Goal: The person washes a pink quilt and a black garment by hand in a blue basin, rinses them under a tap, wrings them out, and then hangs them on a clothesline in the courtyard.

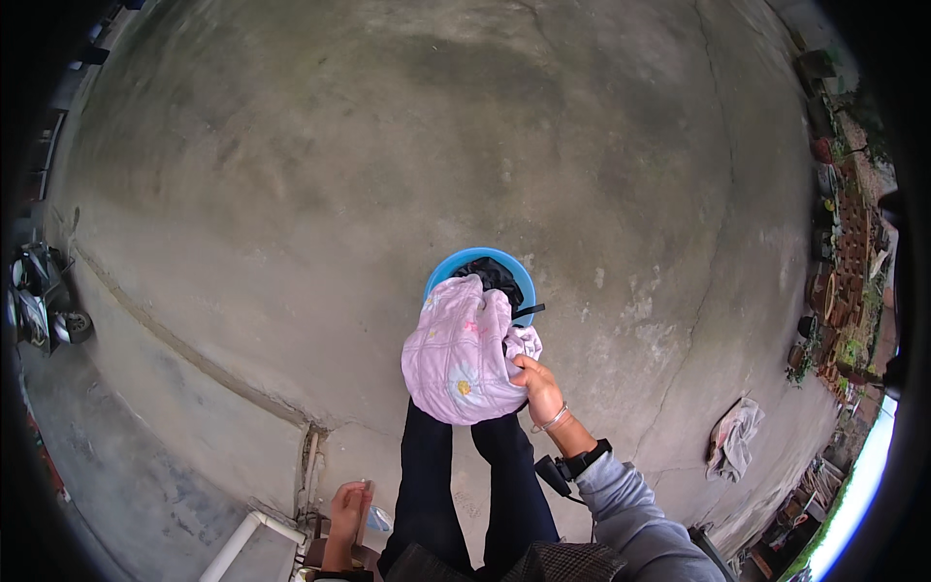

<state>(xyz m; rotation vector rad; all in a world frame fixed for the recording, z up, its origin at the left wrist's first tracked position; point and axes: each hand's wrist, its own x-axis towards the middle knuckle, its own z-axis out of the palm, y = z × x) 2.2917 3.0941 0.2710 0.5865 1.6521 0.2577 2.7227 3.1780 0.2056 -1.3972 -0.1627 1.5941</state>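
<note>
A blue plastic basin (465,256) stands before my knees. Dark, crumpled fabric (492,278) fills part of it, and a black strap (529,311) sticks out over its right rim. Over the near side of the basin and above my legs spreads a pink quilted cloth (454,349) with a daisy print. My right hand (540,387) pinches the cloth's right edge between thumb and fingers. Low on the left, my left hand (349,505) is raised with bent fingers beside a thin brownish strip (366,509). Whether it grips the strip is unclear.
Cracked concrete ground (436,160) surrounds the basin. A crumpled rag (734,440) lies to the right. Pots and stacked bricks (851,254) line the far right. A white pipe (233,545) is at lower left, and a parked motor scooter (44,305) is at the left rim.
</note>
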